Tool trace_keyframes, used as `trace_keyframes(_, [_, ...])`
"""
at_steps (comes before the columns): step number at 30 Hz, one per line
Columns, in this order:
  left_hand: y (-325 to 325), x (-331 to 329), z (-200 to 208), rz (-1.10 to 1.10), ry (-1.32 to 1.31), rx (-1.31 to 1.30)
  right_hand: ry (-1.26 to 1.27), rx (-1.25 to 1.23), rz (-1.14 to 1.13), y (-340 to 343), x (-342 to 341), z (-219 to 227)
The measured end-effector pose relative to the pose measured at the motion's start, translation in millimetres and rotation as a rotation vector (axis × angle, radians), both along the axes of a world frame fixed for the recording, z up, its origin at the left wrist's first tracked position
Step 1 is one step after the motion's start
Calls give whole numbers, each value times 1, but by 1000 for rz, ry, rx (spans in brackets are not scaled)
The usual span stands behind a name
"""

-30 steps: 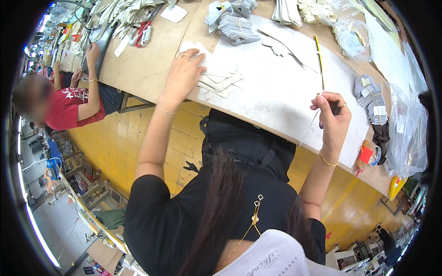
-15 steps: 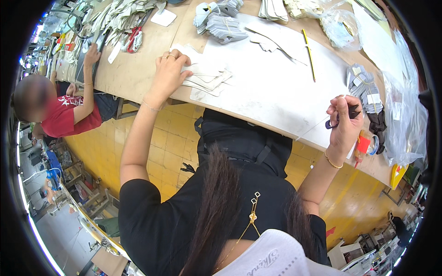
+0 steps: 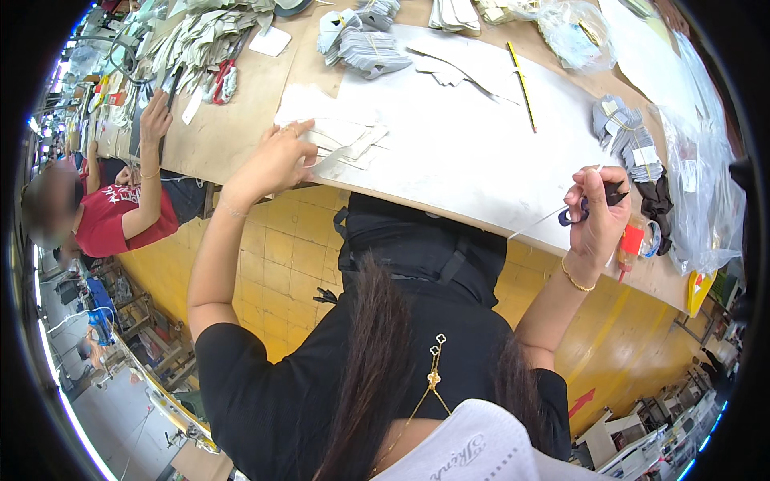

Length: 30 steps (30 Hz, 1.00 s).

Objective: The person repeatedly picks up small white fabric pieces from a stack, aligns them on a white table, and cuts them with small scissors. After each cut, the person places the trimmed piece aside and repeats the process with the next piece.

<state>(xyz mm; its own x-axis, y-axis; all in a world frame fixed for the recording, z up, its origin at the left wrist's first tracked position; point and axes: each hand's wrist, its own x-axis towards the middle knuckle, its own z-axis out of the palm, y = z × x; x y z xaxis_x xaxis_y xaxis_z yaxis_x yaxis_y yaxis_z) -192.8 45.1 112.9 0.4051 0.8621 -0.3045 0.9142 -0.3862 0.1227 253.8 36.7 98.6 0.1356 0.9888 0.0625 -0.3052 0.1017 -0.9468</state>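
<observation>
My left hand [image 3: 273,162] is over the near-left part of the white sheet [image 3: 449,152]. Its thumb and forefinger are closed at the edge of an off-white cut piece [image 3: 350,152], whose near end looks lifted and shaded. More flat pieces of the same kind lie under and beside it. At the right, above the table edge, my right hand [image 3: 600,210] is closed around dark scissors [image 3: 573,215] with purple finger loops, mostly hidden by the palm. A thin pale line runs from them toward the table edge; blade or thread, I cannot tell. Something small and white shows at the fingertips.
A yellow pencil [image 3: 523,86] and a curved cut piece [image 3: 457,68] lie farther back. Banded grey bundles [image 3: 370,50] stand behind, another bundle [image 3: 630,138] at right beside plastic bags [image 3: 698,192]. A red-capped bottle [image 3: 631,242] lies near. A person in red [image 3: 128,204] works at left.
My left hand has drawn back toward me and slightly left, and one off-white piece has shifted and tilted up at its near end. The right hand keeps its hold, nearly still.
</observation>
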Motion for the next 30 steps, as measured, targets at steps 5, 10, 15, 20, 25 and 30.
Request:
trace_keyframes(5, [13,39,34,199,-308,-511,72,-12,11,-1,-2,4])
trace_keyframes(10, [38,137,-24,-328,-403,-239,49,-12,71,-5,-14,7])
trace_keyframes(15, [26,160,-80,-276,-414,390,-161,-90,65,-20,-22,8])
trace_keyframes(20, [-18,144,-104,-163,-538,423,-702,-105,126,-4,-56,-22])
trace_keyframes(25, [-25,137,-116,-128,-678,421,-995,56,230,8,-97,-56])
trace_keyframes(30, [-23,139,-113,-75,-621,471,-1295,244,135,3,-117,-74])
